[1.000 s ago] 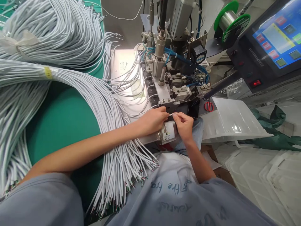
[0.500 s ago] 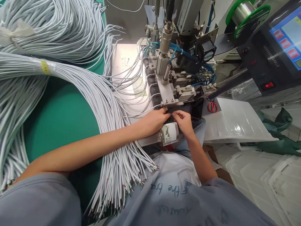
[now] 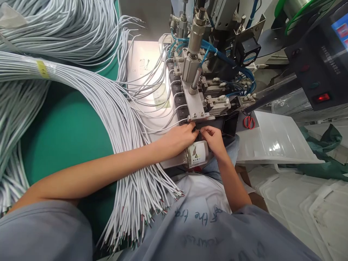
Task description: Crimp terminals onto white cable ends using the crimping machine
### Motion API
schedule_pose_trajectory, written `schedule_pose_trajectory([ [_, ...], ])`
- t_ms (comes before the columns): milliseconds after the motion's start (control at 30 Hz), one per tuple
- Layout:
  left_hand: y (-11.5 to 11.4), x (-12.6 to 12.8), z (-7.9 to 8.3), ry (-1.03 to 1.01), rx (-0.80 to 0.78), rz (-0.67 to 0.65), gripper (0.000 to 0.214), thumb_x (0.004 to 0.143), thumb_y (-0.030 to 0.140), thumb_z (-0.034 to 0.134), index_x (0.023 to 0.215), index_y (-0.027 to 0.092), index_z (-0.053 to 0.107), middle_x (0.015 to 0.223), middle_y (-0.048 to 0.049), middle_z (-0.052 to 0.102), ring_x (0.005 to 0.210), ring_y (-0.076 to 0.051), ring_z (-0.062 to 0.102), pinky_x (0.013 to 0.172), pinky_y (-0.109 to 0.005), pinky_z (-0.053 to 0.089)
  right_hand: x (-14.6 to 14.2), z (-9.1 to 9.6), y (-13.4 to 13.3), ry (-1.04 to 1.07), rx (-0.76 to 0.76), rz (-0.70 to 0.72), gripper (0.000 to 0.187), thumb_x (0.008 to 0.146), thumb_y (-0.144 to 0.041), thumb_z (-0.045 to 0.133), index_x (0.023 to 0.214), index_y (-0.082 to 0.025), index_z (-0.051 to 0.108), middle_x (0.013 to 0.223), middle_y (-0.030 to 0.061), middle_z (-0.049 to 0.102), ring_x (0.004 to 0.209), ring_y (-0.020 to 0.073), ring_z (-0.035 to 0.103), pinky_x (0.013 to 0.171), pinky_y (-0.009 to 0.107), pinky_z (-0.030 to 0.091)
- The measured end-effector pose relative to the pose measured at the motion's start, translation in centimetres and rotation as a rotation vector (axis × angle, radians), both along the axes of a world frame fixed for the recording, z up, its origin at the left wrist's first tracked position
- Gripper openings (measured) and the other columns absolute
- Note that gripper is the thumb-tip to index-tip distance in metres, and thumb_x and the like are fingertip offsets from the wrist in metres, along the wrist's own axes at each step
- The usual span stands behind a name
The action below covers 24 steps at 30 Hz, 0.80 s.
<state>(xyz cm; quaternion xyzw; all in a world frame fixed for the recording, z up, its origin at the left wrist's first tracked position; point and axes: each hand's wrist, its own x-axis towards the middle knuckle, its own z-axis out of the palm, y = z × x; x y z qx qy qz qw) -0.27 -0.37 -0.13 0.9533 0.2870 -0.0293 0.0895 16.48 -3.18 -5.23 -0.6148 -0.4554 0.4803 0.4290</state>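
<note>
My left hand is at the front end of a row of black cable holders, its fingers drawn together; what they grip is hidden. Facing it, my right hand pinches thumb and forefinger on something tiny and dark that I cannot make out. The fingertips of both hands almost meet, just below the metal press plate of the machine. White cables run from the holders to a large bundle under my left forearm. A clear packet with a white label lies just below my hands.
More coiled cables lie on the green mat at left. Red-handled scissors and a white plastic sheet are at right. The control box and a wire spool stand at upper right.
The view has shifted slightly, so the machine sits a little further right and the control box partly leaves the frame. Both hands keep nearly the same place and grip.
</note>
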Motion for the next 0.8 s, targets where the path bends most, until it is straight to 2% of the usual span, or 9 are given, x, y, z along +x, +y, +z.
schedule_pose_trajectory([
  [200, -0.2, 0.1, 0.2, 0.040, 0.021, -0.023, 0.037, 0.084, 0.006, 0.038, 0.118, 0.007, 0.051, 0.103, -0.0149, 0.053, 0.089, -0.021, 0.060, 0.068, -0.029, 0.047, 0.1, 0.0, 0.3, 0.021, -0.007, -0.011, 0.018, 0.068, -0.034, 0.059, 0.064, -0.017, 0.057, 0.053, -0.0028, 0.053, 0.049, 0.0098, 0.047, 0.048, 0.024, 0.039],
  [300, -0.5, 0.2, 0.5, 0.062, 0.040, -0.002, 0.038, 0.083, 0.006, 0.040, 0.119, 0.006, 0.051, 0.107, -0.0167, 0.052, 0.091, -0.022, 0.060, 0.067, -0.030, 0.047, 0.3, -0.1, 0.5, 0.027, -0.044, 0.029, 0.020, 0.068, -0.036, 0.059, 0.063, -0.017, 0.056, 0.051, -0.0032, 0.051, 0.048, 0.0094, 0.045, 0.046, 0.023, 0.036],
  [367, -0.7, 0.2, 0.9, 0.074, 0.040, 0.012, 0.033, 0.081, 0.005, 0.041, 0.110, 0.006, 0.057, 0.103, -0.0162, 0.055, 0.086, -0.021, 0.061, 0.065, -0.029, 0.046, 0.3, -0.3, 0.5, 0.034, -0.058, 0.084, 0.024, 0.070, -0.039, 0.057, 0.060, -0.018, 0.051, 0.050, -0.0043, 0.047, 0.046, 0.0081, 0.041, 0.045, 0.022, 0.031],
  [433, -1.0, 0.1, 1.3, 0.113, 0.025, 0.052, 0.024, 0.080, 0.004, 0.043, 0.093, 0.009, 0.063, 0.089, -0.0130, 0.058, 0.077, -0.020, 0.062, 0.059, -0.029, 0.044, 0.3, -0.4, 0.7, 0.031, -0.047, 0.145, 0.028, 0.073, -0.042, 0.053, 0.058, -0.019, 0.046, 0.049, -0.0055, 0.042, 0.046, 0.0072, 0.035, 0.045, 0.022, 0.029],
  [500, -1.1, 0.0, 1.8, 0.161, 0.021, 0.108, 0.022, 0.079, 0.002, 0.044, 0.079, 0.011, 0.064, 0.075, -0.0099, 0.059, 0.070, -0.019, 0.061, 0.054, -0.027, 0.040, 0.4, -0.6, 0.8, 0.016, -0.017, 0.186, 0.032, 0.076, -0.044, 0.050, 0.057, -0.020, 0.042, 0.049, -0.0060, 0.038, 0.046, 0.0073, 0.033, 0.046, 0.022, 0.030],
  [567, -1.1, -0.2, 2.1, 0.180, 0.020, 0.134, 0.023, 0.078, 0.001, 0.045, 0.073, 0.012, 0.064, 0.071, -0.0091, 0.059, 0.067, -0.019, 0.061, 0.051, -0.027, 0.037, 0.5, -0.7, 0.8, -0.025, 0.029, 0.192, 0.032, 0.077, -0.044, 0.048, 0.057, -0.020, 0.041, 0.050, -0.0056, 0.038, 0.048, 0.0082, 0.034, 0.048, 0.023, 0.031],
  [667, -0.9, -0.3, 2.5, 0.181, 0.012, 0.149, 0.025, 0.078, 0.000, 0.043, 0.075, 0.013, 0.065, 0.077, -0.0104, 0.062, 0.067, -0.020, 0.061, 0.051, -0.027, 0.035, 0.4, 0.0, -0.2, -0.179, 0.163, 0.028, 0.026, 0.079, -0.036, 0.048, 0.059, -0.019, 0.045, 0.054, -0.0043, 0.041, 0.054, 0.0096, 0.038, 0.052, 0.023, 0.033],
  [733, -0.8, -0.4, 2.7, 0.193, 0.026, 0.210, 0.027, 0.078, 0.000, 0.042, 0.079, 0.012, 0.066, 0.079, -0.0115, 0.064, 0.070, -0.022, 0.062, 0.052, -0.028, 0.034, -0.2, 1.2, -2.0, -0.310, 0.258, -0.162, 0.023, 0.081, -0.031, 0.046, 0.062, -0.018, 0.048, 0.057, -0.0034, 0.044, 0.056, 0.0100, 0.040, 0.054, 0.023, 0.034],
  [800, -0.7, -0.4, 2.8, 0.204, 0.056, 0.291, 0.027, 0.079, -0.001, 0.041, 0.085, 0.011, 0.065, 0.080, -0.0121, 0.065, 0.074, -0.022, 0.062, 0.054, -0.027, 0.034, -1.3, 2.5, -4.5, -0.406, 0.301, -0.235, 0.023, 0.084, -0.029, 0.046, 0.065, -0.018, 0.053, 0.058, -0.0026, 0.049, 0.055, 0.0105, 0.043, 0.054, 0.023, 0.035],
])
